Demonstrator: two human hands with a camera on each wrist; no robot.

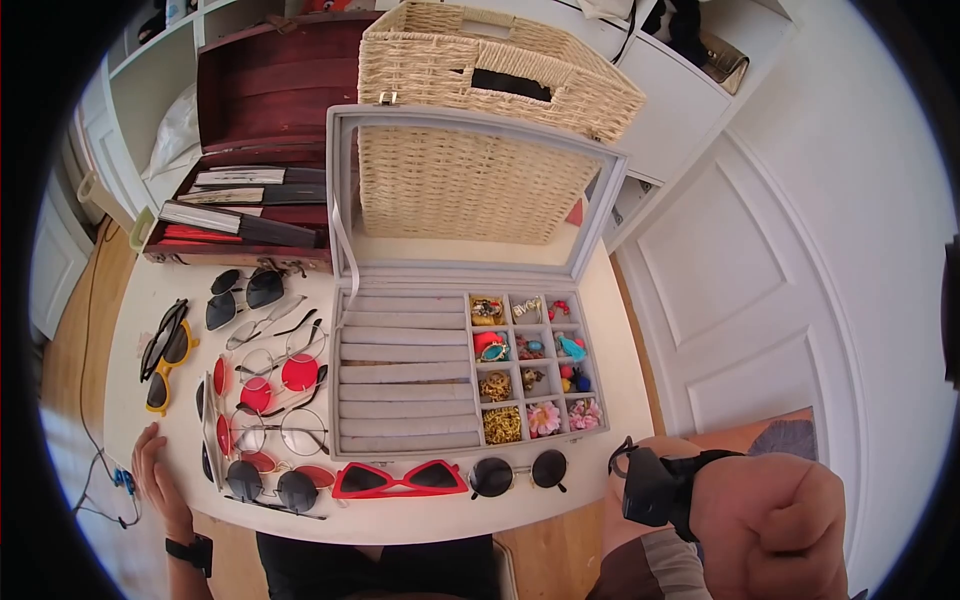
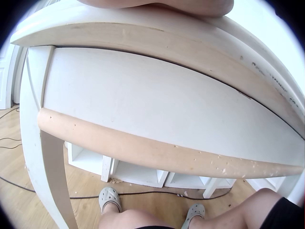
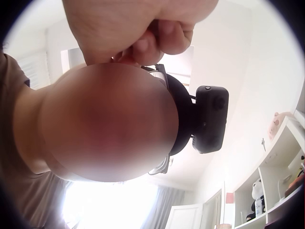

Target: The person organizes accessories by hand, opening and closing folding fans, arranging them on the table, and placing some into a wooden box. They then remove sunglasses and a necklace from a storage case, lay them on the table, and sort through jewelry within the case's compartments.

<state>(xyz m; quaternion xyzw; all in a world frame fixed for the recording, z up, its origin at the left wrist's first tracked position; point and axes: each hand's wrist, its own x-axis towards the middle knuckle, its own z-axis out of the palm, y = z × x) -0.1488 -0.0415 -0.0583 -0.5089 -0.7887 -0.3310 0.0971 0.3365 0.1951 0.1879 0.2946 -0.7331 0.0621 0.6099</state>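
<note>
My left hand [image 1: 161,480] rests at the left edge of the white table [image 1: 560,515], its fingers loosely extended beside the rows of glasses. In the left wrist view only a strip of that hand [image 2: 162,5] shows above the table's edge. The right hand [image 1: 785,515] is raised off the table at the lower right. Up close in the right wrist view, its fingers [image 3: 145,47] are curled toward the palm in front of the person's blurred head, with no object visible in them. Nearest the left hand lie yellow-framed sunglasses [image 1: 158,388] and several round-lensed glasses [image 1: 300,374].
A grey jewelry box [image 1: 405,440] stands open, trinkets in its right compartments. Red cat-eye sunglasses [image 1: 400,481] and round dark sunglasses [image 1: 510,473] lie before it. Behind are a wicker basket [image 1: 480,190] and a dark red case [image 1: 270,100] holding books. A cable [image 1: 95,340] runs along the floor.
</note>
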